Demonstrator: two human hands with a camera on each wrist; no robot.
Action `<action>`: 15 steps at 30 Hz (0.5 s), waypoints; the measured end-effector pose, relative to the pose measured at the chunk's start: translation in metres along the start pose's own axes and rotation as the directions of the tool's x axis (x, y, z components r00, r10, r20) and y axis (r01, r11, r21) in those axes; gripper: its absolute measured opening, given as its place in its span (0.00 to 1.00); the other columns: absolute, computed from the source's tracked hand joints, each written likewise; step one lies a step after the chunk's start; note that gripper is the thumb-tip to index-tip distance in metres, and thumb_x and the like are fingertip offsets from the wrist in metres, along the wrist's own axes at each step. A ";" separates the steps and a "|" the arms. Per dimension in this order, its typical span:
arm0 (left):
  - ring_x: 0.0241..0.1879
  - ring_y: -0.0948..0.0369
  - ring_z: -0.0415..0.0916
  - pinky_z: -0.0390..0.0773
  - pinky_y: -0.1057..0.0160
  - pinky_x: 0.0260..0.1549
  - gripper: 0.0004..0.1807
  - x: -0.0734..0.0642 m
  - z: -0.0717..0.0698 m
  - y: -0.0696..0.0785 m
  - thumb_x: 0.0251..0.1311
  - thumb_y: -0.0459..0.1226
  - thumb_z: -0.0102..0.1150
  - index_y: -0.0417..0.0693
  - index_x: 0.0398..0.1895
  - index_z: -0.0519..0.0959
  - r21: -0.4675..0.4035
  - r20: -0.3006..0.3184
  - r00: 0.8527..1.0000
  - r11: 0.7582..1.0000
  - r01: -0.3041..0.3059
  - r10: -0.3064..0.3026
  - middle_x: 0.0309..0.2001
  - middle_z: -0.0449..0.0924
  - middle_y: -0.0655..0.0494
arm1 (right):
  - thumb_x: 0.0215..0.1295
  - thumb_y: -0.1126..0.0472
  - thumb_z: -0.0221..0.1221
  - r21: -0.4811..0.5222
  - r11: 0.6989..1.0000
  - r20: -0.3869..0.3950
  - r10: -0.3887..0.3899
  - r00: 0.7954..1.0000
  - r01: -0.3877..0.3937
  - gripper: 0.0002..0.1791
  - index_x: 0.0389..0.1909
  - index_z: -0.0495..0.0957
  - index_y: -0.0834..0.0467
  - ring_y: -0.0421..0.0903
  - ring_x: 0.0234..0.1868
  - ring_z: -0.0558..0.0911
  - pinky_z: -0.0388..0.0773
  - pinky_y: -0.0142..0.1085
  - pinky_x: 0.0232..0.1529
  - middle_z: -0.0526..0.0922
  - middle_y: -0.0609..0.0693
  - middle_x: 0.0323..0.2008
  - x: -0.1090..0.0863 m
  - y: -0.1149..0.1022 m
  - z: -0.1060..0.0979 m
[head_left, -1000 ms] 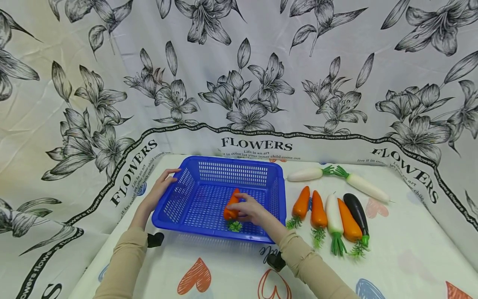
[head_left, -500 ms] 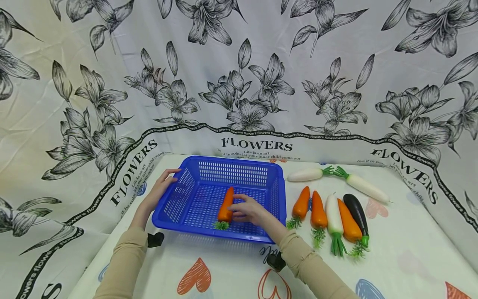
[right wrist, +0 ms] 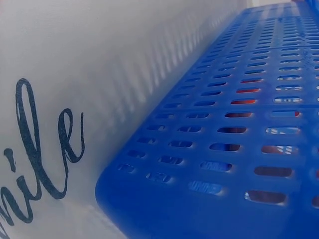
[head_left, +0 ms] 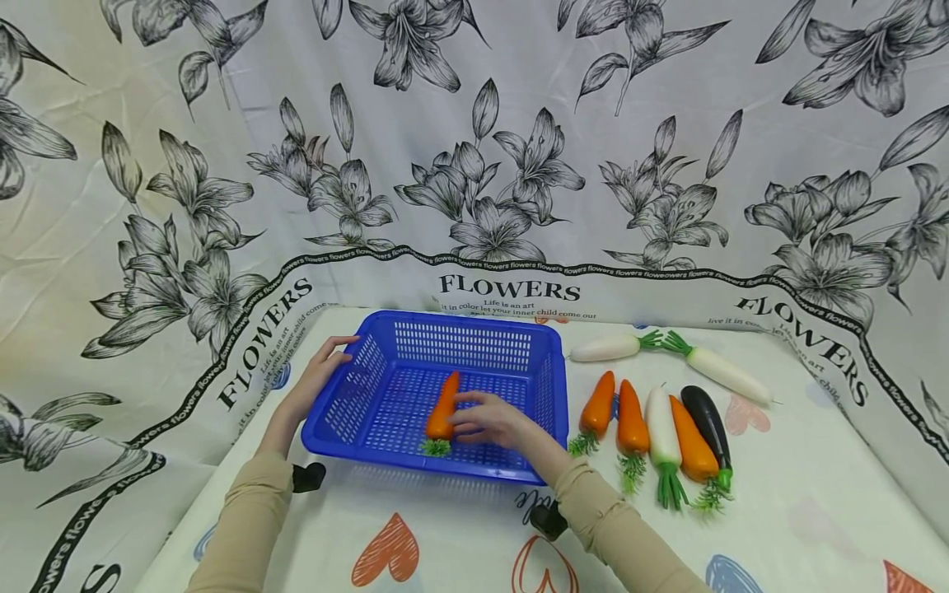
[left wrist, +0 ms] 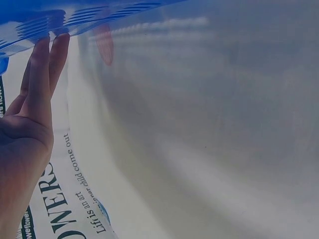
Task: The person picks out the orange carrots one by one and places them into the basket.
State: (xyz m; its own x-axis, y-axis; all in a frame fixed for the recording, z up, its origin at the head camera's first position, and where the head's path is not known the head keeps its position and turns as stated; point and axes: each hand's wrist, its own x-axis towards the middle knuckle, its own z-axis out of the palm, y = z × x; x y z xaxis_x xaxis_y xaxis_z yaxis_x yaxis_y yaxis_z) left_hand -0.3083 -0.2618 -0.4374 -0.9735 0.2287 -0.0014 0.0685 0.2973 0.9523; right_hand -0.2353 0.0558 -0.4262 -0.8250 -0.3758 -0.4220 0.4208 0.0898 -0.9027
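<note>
A blue plastic basket [head_left: 437,463] with slotted walls stands on the table. Inside it, towards the near side, lies one carrot [head_left: 443,405], its green top facing the person. My right hand [head_left: 493,418] reaches over the near right wall, fingers loosely extended at the carrot's right side; whether they touch it I cannot tell. In the right wrist view the basket wall [right wrist: 199,149] hides most of that hand, and orange shows through the slots. My left hand [head_left: 315,375] rests at the basket's left rim; its fingers [left wrist: 40,74] stretch straight up against the outer side.
Right of the basket lie two carrots [head_left: 597,403], a white radish [head_left: 663,428], another carrot [head_left: 693,441] and an eggplant [head_left: 707,420]. Two more white radishes [head_left: 730,373] lie farther back. A flower-printed curtain [head_left: 504,206] borders the table's back and left.
The carrot in the basket has shifted left and now lies beside my right hand's fingertips instead of within its fingers. The left hand and basket have stayed in place.
</note>
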 end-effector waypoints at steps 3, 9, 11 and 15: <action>0.47 0.63 0.71 0.75 0.66 0.41 0.24 -0.001 0.001 0.001 0.73 0.44 0.37 0.52 0.69 0.59 -0.003 -0.002 1.000 1.000 -0.001 0.001 0.66 0.58 0.45 | 0.62 0.67 0.58 -0.009 1.000 0.048 0.005 0.999 -0.004 0.30 0.66 0.63 0.64 0.59 0.53 0.79 0.73 0.50 0.55 0.75 0.66 0.56 -0.001 0.000 0.000; 0.46 0.63 0.72 0.75 0.66 0.40 0.24 -0.001 0.000 0.001 0.73 0.45 0.37 0.52 0.70 0.58 0.003 0.004 1.000 1.000 -0.008 0.007 0.67 0.57 0.43 | 0.63 0.65 0.59 -0.046 0.998 0.061 0.033 0.998 -0.030 0.29 0.65 0.66 0.62 0.58 0.53 0.79 0.75 0.48 0.53 0.77 0.63 0.54 -0.002 0.000 0.000; 0.46 0.64 0.72 0.75 0.66 0.40 0.24 -0.002 0.000 0.001 0.73 0.45 0.37 0.52 0.69 0.58 -0.002 0.004 1.000 1.000 -0.002 0.002 0.67 0.57 0.43 | 0.63 0.64 0.59 -0.057 0.998 0.049 0.029 0.998 -0.026 0.28 0.65 0.66 0.63 0.60 0.54 0.78 0.75 0.50 0.54 0.77 0.64 0.54 -0.003 -0.001 0.000; 0.45 0.63 0.72 0.75 0.65 0.40 0.24 -0.001 0.000 0.001 0.73 0.45 0.37 0.52 0.69 0.58 0.006 0.001 1.000 1.000 -0.003 0.003 0.66 0.58 0.43 | 0.63 0.64 0.58 -0.061 0.998 0.023 0.026 0.999 -0.025 0.28 0.64 0.66 0.63 0.61 0.56 0.76 0.73 0.53 0.55 0.76 0.64 0.55 -0.004 -0.001 0.000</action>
State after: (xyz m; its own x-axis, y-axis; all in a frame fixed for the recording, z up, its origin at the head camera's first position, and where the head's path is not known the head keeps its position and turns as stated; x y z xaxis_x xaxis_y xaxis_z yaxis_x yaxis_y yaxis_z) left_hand -0.3069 -0.2616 -0.4365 -0.9731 0.2302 0.0010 0.0726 0.3027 0.9503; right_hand -0.2327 0.0567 -0.4237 -0.8049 -0.3946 -0.4433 0.4170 0.1555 -0.8955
